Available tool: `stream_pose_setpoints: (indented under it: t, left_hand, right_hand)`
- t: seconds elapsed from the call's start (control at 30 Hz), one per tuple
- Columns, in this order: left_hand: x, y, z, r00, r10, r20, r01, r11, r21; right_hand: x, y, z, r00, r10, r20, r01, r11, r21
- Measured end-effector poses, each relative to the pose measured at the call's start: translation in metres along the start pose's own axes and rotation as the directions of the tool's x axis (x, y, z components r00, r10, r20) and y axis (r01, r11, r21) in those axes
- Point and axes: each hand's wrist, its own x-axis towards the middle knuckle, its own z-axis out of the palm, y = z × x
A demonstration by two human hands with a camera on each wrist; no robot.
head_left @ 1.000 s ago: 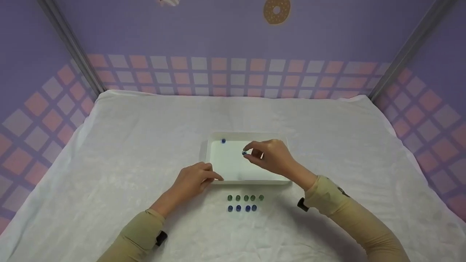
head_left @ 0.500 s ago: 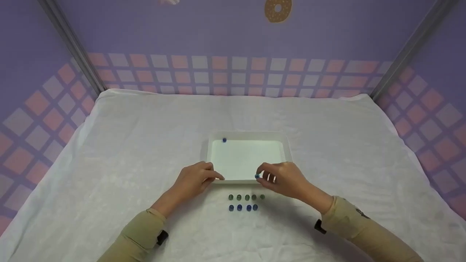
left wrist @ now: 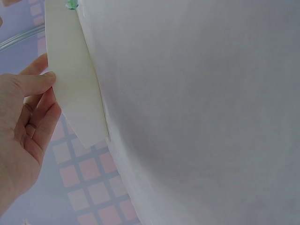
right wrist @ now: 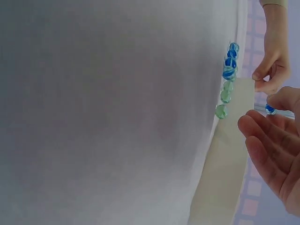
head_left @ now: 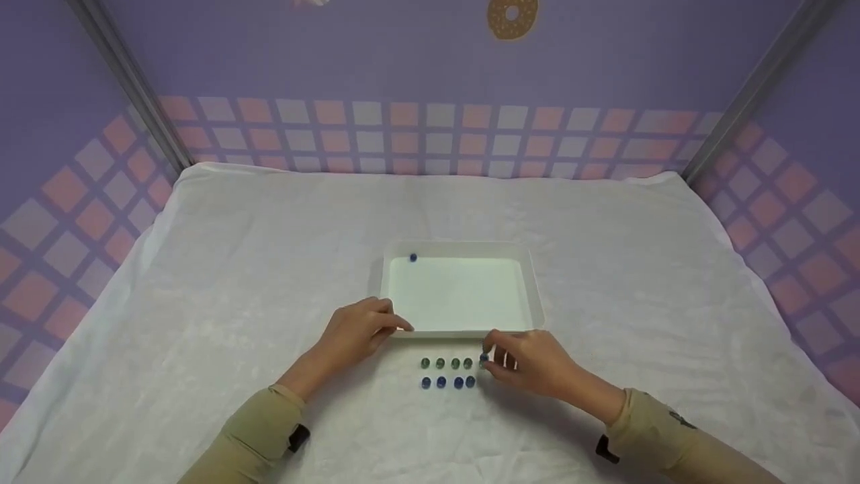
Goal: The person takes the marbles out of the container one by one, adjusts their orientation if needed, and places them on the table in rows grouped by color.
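A white plastic tray [head_left: 470, 334] sits mid-table. My left hand [head_left: 359, 331] pinches its front wall near the left corner; in the left wrist view the thumb [left wrist: 40, 84] lies over the wall's outer face. My right hand [head_left: 537, 363] holds a blue glass marble [right wrist: 270, 108] between thumb and fingertips, just in front of the tray and above the right end of a row of green marbles [head_left: 440, 363]. That row's last marble is mostly hidden by the hand. Nearer to me runs a row of blue marbles [head_left: 441, 382].
One more blue marble [head_left: 413, 257] lies inside the tray at its back left corner. A white cloth [head_left: 269, 255] covers the table. Purple wall panels [head_left: 430, 60] with pink and white squares close off the back and both sides.
My right hand has carried the blue marble from over the tray's middle toward me, past the front rim, to the green row. My left hand has stayed on the rim.
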Motion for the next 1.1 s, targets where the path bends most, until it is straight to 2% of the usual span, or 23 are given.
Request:
stream_pose_setpoints:
  t: [0.33,0.87,1.1]
  left_hand:
    - [0.0,0.001,-0.003,1.0,-0.005,0.011,0.005,1.0,-0.002]
    - [0.0,0.0,-0.001,1.0,0.004,0.007,-0.004,1.0,0.0]
    - [0.0,0.001,-0.002,1.0,0.007,0.011,-0.007,1.0,0.001]
  right_hand:
    - [-0.015,-0.007,0.007,0.989,0.109,0.1,-0.109,0.994,-0.006]
    - [-0.016,-0.008,0.013,0.982,0.105,0.159,-0.092,0.992,-0.09]
    - [-0.016,-0.007,0.016,0.987,0.083,0.136,-0.07,0.992,-0.101]
